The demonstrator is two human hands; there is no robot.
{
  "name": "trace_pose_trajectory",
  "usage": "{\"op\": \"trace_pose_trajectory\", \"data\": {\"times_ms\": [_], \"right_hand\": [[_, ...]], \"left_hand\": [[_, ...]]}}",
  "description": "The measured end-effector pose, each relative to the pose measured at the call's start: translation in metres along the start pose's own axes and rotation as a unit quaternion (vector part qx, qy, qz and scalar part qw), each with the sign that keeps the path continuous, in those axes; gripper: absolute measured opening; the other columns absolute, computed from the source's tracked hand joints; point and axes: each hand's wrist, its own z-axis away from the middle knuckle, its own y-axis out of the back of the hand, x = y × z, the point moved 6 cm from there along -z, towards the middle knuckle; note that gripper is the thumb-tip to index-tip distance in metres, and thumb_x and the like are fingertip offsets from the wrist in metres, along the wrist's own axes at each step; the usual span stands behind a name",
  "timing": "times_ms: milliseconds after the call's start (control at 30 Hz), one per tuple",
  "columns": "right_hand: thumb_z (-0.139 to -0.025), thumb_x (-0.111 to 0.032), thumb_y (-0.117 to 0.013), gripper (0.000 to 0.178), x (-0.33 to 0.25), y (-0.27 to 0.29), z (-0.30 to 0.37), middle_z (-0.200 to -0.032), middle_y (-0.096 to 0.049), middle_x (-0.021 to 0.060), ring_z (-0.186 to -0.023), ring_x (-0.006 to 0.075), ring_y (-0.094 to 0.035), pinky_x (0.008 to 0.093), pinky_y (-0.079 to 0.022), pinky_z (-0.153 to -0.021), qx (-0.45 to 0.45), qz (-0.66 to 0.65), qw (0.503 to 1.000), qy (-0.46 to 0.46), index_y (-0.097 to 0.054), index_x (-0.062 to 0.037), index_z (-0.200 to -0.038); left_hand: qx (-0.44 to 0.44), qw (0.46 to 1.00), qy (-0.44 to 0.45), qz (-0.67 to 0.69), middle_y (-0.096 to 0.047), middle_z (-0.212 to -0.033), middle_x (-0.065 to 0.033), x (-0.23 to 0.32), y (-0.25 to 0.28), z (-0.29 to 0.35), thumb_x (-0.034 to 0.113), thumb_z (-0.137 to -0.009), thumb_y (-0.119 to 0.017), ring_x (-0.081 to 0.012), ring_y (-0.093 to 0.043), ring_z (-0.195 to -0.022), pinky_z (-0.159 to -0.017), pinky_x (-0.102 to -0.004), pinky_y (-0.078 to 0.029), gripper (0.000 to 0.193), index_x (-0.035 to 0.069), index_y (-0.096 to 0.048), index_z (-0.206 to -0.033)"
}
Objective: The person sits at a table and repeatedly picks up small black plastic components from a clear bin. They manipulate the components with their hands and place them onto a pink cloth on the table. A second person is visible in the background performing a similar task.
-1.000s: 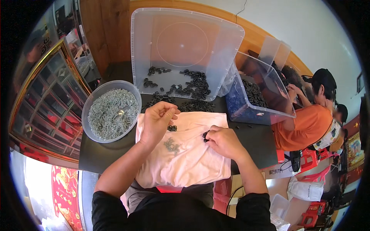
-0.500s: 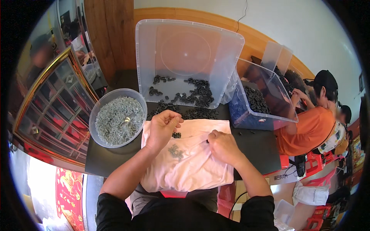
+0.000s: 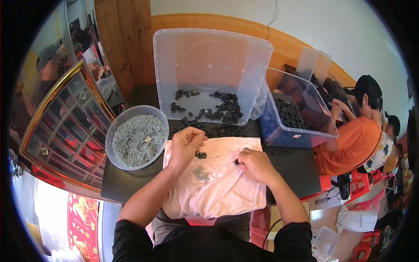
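A pale pink cloth (image 3: 218, 198) lies over the near table edge and my lap. Above its left part is my left hand (image 3: 185, 146), thumb and fingers pinched together; whatever they hold, if anything, is too small to make out. Just beside it, a few small black parts (image 3: 201, 155) rest on the cloth. Lower down lies a loose cluster of small grey screws (image 3: 201, 174). Over the cloth's right side, my right hand (image 3: 257, 165) is curled closed, with a small black part (image 3: 237, 162) showing at its fingertips.
A round clear tub (image 3: 109, 146) full of grey screws stands at left. Behind the cloth, a large clear bin (image 3: 209, 52) tipped on its side spills black parts (image 3: 227, 130). Another bin (image 3: 283, 139) of black parts stands right, beside a person in orange (image 3: 351, 146).
The view has shifted slightly, so the whole scene sits a little lower and to the right. Both hands keep nearly the same pose over the cloth.
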Motion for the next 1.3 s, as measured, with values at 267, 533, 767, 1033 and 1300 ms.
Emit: {"op": "trace_pose_trajectory", "data": {"times_ms": [267,533,767,1033,1300], "right_hand": [[-0.069,-0.009,-0.06,0.01,0.005,-0.001,0.005,-0.079,-0.058,0.0133,-0.076,0.0305,-0.06,0.0407,-0.047,-0.068,-0.016,-0.046,0.999,-0.014,-0.056,-0.0027,-0.075],[-0.07,0.004,-0.062,0.011,0.009,0.038,-0.021,-0.062,-0.053,0.0064,-0.051,0.0128,-0.049,0.0263,-0.041,-0.05,0.134,-0.305,0.941,0.055,-0.055,-0.0005,-0.078],[-0.07,0.002,-0.061,0.013,0.025,0.034,-0.042,-0.068,-0.053,0.0087,-0.056,0.0212,-0.055,0.0311,-0.044,-0.051,0.371,-0.196,0.906,0.057,-0.055,-0.002,-0.08],[-0.063,-0.003,-0.056,0.012,-0.006,0.027,-0.028,-0.071,-0.047,0.0098,-0.065,0.0276,-0.054,0.0384,-0.045,-0.051,0.398,-0.089,0.904,0.132,-0.048,-0.0047,-0.072],[-0.062,-0.006,-0.058,0.015,-0.015,0.02,-0.028,-0.068,-0.044,0.0085,-0.062,0.0256,-0.052,0.0364,-0.043,-0.05,0.376,-0.09,0.908,0.162,-0.05,-0.0036,-0.075]], "left_hand": [[0.014,1.0,0.002,0.002,-0.065,-0.08,-0.0075,-0.003,0.003,-0.003,0.005,-0.087,-0.053,-0.0076,-0.056,-0.064,-0.055,-0.0199,-0.045,0.009,0.0,-0.06,-0.089],[0.008,0.99,-0.026,-0.138,-0.064,-0.073,-0.0097,0.008,-0.002,-0.023,0.004,-0.078,-0.057,-0.0132,-0.057,-0.059,-0.054,-0.0242,-0.045,0.009,0.0,-0.062,-0.084],[0.028,0.823,-0.197,-0.531,-0.061,-0.086,-0.015,0.016,-0.029,-0.102,0.004,-0.071,-0.061,-0.0328,-0.06,-0.081,-0.072,-0.0411,-0.047,0.016,0.005,-0.064,-0.087],[-0.061,0.753,-0.119,-0.644,-0.061,-0.086,-0.0171,-0.012,-0.035,-0.127,0.005,-0.07,-0.061,-0.0345,-0.059,-0.086,-0.076,-0.0423,-0.047,0.011,0.005,-0.064,-0.08],[-0.04,0.816,-0.136,-0.56,-0.061,-0.078,-0.0169,0.015,-0.025,-0.113,0.011,-0.071,-0.067,-0.0349,-0.059,-0.077,-0.067,-0.0415,-0.045,0.015,0.002,-0.055,-0.074]]}}
